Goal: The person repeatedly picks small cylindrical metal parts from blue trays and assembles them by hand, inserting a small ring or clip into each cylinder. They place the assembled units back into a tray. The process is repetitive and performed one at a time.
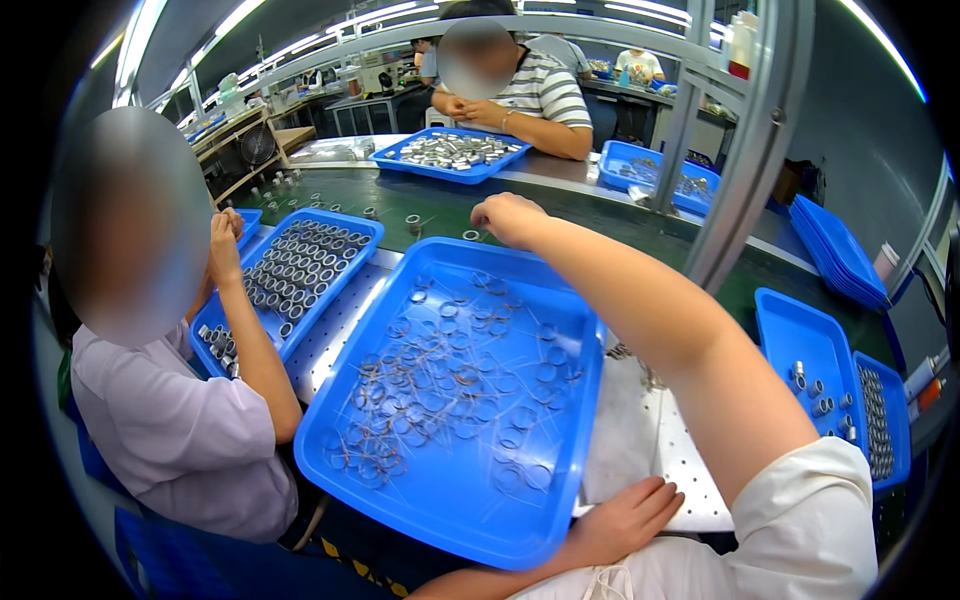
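My right arm reaches across to the far side, and my right hand (508, 218) is over the green belt (640, 262) with its fingers bent down and together. Just below the fingertips lies a small metal ring (471, 236); whether they pinch anything is hidden. Flat on the edge of the perforated white work surface (690, 490) rests my left hand (630, 515), fingers stretched out and nothing in them. Between my arms and the person at the left is a large blue tray (440, 540) with many thin wire rings with long loose ends (400, 385).
At left, a person handles something small beside a blue tray (372, 232) of metal rings. Across the belt, another works behind a tray (450, 177) of silvery parts. A metal post (750, 160) rises right of my arm; trays of cylinders (800, 330) stand far right.
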`<state>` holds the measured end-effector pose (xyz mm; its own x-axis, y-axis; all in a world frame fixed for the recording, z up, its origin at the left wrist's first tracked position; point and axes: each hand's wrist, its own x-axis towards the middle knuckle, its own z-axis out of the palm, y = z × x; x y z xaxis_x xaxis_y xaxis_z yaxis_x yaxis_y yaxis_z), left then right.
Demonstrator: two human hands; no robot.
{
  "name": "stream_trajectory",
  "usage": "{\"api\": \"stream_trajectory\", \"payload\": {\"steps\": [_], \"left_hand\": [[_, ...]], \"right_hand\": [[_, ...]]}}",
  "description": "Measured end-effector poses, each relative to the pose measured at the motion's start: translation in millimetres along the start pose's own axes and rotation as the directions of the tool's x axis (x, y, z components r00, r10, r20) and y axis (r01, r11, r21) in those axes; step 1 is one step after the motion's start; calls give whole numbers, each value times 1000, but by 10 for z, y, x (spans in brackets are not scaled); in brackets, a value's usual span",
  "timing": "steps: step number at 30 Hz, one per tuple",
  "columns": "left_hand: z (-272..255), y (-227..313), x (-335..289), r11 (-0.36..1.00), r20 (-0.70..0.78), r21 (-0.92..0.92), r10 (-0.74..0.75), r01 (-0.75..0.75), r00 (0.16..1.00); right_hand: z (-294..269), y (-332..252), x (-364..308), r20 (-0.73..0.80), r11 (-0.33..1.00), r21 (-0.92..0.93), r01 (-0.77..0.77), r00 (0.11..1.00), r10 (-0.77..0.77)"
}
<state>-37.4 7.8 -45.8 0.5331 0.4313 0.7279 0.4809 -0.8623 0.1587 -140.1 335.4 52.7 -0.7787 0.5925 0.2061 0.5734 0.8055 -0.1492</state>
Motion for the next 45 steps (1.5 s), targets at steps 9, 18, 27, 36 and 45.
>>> {"api": "stream_trajectory", "payload": {"steps": [9,18,27,36,45], "left_hand": [[388,18,-155,983,56,172,52,-61,997],[16,53,-2,963,-72,-185,-211,195,975],[-159,327,284,630,-184,-643,-679,436,710],[-160,432,554,124,142,-949,-656,291,741],[-100,382,628,580,-118,-682,-688,445,716]], "right_hand": [[279,64,418,71,987,-154,55,996,-45],[-917,-422,-909,-224,880,458,126,974,-23],[-1397,-592,-3417,58,552,819,-155,980,189],[-957,-617,-4412,-455,842,520,140,880,134],[-579,-606,-4399,-505,800,581,148,837,212]]}}
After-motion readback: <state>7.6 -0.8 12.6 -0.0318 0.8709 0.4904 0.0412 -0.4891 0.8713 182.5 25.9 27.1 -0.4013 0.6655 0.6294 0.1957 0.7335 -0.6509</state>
